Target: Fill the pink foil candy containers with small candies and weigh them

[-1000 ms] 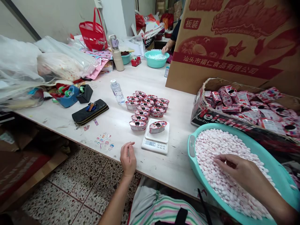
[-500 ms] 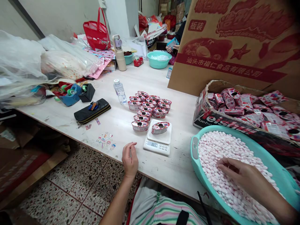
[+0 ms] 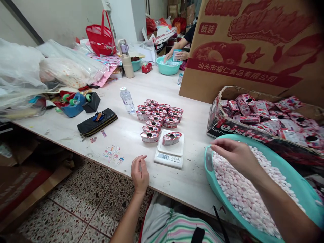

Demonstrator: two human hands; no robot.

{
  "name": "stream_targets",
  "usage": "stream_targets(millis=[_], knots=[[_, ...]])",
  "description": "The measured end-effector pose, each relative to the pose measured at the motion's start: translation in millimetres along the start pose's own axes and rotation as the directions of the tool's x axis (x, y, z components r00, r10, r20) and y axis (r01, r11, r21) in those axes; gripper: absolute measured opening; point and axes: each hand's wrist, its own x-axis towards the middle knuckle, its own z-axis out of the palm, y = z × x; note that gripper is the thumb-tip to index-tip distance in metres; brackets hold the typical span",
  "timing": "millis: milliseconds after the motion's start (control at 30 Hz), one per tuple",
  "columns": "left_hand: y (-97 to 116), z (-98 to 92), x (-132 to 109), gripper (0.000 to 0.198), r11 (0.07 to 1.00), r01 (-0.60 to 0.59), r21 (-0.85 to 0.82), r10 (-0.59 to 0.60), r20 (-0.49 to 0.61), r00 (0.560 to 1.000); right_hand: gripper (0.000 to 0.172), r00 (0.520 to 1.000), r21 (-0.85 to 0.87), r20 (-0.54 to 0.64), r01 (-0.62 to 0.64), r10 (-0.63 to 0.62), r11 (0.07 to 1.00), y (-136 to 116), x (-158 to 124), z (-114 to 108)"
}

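Note:
My right hand (image 3: 234, 155) hangs just above the near rim of a wide teal plastic basin (image 3: 208, 158), over a heap of small pink-and-white candies (image 3: 243, 192). Its thumb and fingers are pinched together, and I cannot tell whether a candy lies between them. My left hand (image 3: 139, 170) rests at the table's front edge, fingers loosely curled around nothing. It is nearest a white digital scale (image 3: 168, 156), which carries an oval red-and-silver candy tin (image 3: 171, 138). Several matching tins (image 3: 159, 116) stand in a group just behind the scale.
An open carton of red candy packs (image 3: 263, 116) stands at the right, below a large printed cardboard box (image 3: 243, 57). At the back, a co-worker's hands (image 3: 174, 54) work over a smaller teal bowl (image 3: 168, 66). A water bottle (image 3: 127, 100) and a black wallet (image 3: 97, 122) lie on the table.
My right hand has lifted from the candies and moved left toward the basin's rim. The co-worker's hands have moved over the far bowl. My left hand is nearly still.

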Motion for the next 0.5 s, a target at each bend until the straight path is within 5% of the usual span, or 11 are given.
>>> stream_targets(millis=[267,500], knots=[[0,-1.1,0,0.025,1.000,-0.011,0.009,0.011,-0.004,1.000,0.022,0.969,0.079,0.071,0.229,-0.235,0.970,-25,80,98],[0,-1.8,-2,0.026,1.000,-0.016,0.010,0.016,-0.021,1.000,0.013,0.944,-0.070,0.119,0.317,-0.307,0.946,-32,83,117]])
